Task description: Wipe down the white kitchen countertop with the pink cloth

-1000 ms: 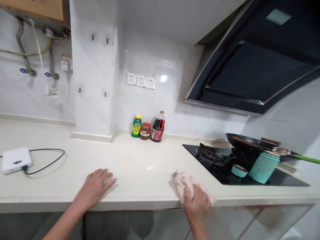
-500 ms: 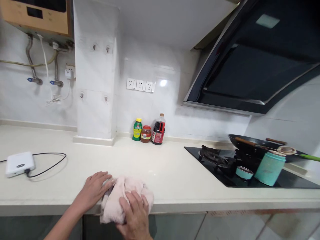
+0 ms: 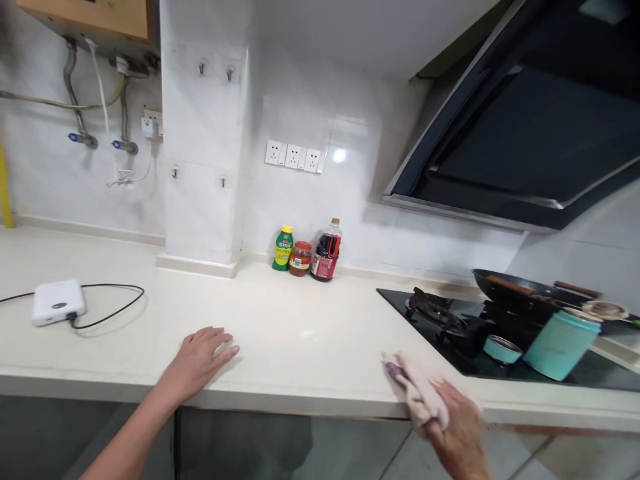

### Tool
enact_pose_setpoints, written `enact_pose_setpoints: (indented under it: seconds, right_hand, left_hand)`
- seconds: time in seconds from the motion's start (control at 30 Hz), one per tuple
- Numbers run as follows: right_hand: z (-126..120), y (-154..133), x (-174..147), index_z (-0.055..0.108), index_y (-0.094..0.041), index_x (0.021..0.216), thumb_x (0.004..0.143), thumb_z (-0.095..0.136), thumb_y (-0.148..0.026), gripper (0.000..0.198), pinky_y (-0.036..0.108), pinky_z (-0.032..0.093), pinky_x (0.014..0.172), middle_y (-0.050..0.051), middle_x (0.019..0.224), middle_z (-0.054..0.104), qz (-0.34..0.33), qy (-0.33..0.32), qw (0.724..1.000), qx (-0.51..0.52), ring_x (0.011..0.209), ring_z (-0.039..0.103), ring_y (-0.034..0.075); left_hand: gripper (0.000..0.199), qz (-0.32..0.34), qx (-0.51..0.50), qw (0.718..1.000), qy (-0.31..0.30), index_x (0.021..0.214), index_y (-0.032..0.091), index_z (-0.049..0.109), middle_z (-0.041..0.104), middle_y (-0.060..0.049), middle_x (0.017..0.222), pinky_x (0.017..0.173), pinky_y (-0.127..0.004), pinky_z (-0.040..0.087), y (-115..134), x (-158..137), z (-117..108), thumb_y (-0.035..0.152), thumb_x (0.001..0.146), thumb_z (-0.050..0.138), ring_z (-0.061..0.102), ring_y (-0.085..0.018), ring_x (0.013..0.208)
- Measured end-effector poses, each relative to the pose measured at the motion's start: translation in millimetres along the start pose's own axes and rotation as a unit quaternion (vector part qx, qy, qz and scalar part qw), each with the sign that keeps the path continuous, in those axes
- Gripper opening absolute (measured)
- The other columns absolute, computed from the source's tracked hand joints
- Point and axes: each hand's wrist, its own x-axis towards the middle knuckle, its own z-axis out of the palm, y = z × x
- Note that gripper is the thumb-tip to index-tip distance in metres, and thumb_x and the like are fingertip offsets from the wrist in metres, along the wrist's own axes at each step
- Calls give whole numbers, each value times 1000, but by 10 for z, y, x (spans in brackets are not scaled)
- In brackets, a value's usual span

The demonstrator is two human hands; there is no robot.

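A pink cloth [image 3: 423,397] lies bunched at the near part of the cream countertop [image 3: 300,360], just left of the gas cooktop [image 3: 447,343]. Its long axis runs slantwise, from a far-left end that points towards the wall down to a near-right end under the right hand [image 3: 457,423]. A dark patch shows along its left side, and its near end crosses the countertop's front edge. The right hand, slightly blurred, grips the cloth, fingers closed over it from the right. The left hand [image 3: 200,363] is open, palm down near the front edge, fingers loosely spread and pointing away and to the right.

A wide bare stretch of countertop runs between the two hands and back to a green bottle [image 3: 283,250], a red-lidded jar [image 3: 301,260] and a dark sauce bottle [image 3: 326,257] by the wall. On the cloth's right, room narrows to a strip between cooktop and front edge; a teal canister [image 3: 563,347] stands tilted on the cooktop. Far left lies a white power bank [image 3: 57,301], well apart from the cloth.
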Motion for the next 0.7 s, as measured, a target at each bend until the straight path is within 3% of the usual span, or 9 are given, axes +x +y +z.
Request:
enact_pose_setpoints:
  seconds: [0.13,0.2,0.27,0.37,0.53,0.63,0.7]
  right_hand:
    - [-284,70,271,63,-14,118,84,24,-57,67,53,40,104,23,119,64,148,2,987,-64,119,56,40]
    - [-306,-109,356,65,-10,109,86,21,-59,70,55,44,95,27,109,65,192,2,977,-91,108,59,43]
    - [-248,-396,380,66,-8,105,87,21,-60,71,57,45,88,29,103,65,193,-3,976,-101,100,60,44]
    - [-92,-1037,325,66,-13,105,88,28,-57,61,54,45,86,23,105,66,136,-28,986,-89,97,60,39]
    - [62,-2537,171,64,-20,113,91,43,-45,40,56,41,98,16,114,66,-21,-96,995,13,107,57,36]
    - [48,-3273,133,58,-18,131,93,48,-43,47,57,30,115,15,139,58,-122,-163,974,103,133,45,36]
    - [0,-3533,168,49,-18,143,94,50,-44,56,52,20,124,11,154,46,-181,-217,946,158,147,31,31]
  left_hand:
    - [51,0,5,1000,-10,117,28,70,70,-8,129,103,-46,46,50,2,-40,61,97,38,58,-30,128]
    - [51,6,10,1000,-19,117,26,70,69,-9,130,103,-48,45,73,1,-56,60,98,36,57,-31,128]
    - [51,11,13,1000,-14,117,26,70,69,-10,130,102,-48,45,82,-2,-53,60,98,36,58,-31,128]
    - [51,13,13,1000,7,115,27,71,70,-10,128,100,-46,46,72,-7,-23,61,98,38,58,-31,126]
    - [47,13,17,1000,2,116,26,70,69,-9,128,101,-47,45,61,-12,-5,58,98,41,58,-31,126]
    - [41,13,17,1000,-3,116,29,71,70,-7,127,101,-46,46,73,-13,-28,55,99,43,59,-30,125]
    - [37,14,21,1000,-6,117,32,71,70,-6,127,101,-45,46,83,-14,-42,52,99,45,59,-28,125]
